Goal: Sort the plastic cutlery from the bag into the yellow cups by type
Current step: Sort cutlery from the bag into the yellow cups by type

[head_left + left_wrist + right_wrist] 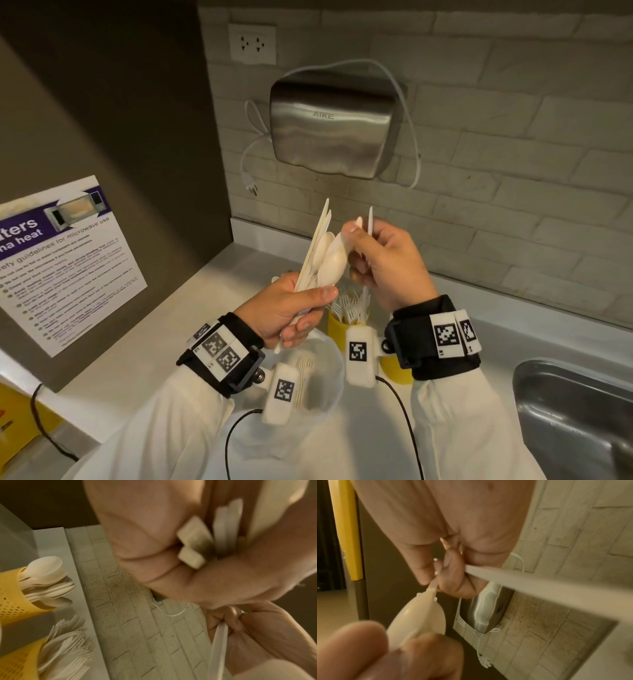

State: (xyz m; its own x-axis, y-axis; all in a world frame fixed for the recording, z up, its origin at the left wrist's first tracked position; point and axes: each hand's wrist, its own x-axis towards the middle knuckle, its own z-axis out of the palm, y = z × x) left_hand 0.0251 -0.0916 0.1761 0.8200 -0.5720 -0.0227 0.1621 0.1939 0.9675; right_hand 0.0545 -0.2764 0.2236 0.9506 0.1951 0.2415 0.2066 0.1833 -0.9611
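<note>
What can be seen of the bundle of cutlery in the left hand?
The bundle is a fistful of off-white plastic pieces, matte and thin. The left hand grips it near the handle ends, which poke out below the fingers, so it stands nearly upright, fanned a little, above the counter. Spoon bowls face forward, with flat, narrow pieces rising behind them to a point. The right hand pinches the top of one spoon at the bundle's right edge. The left wrist view shows blunt handle ends jammed against the palm.

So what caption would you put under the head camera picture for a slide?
Left hand grips a bundle of plastic cutlery while right hand pinches one piece above a yellow cup of forks.
</note>
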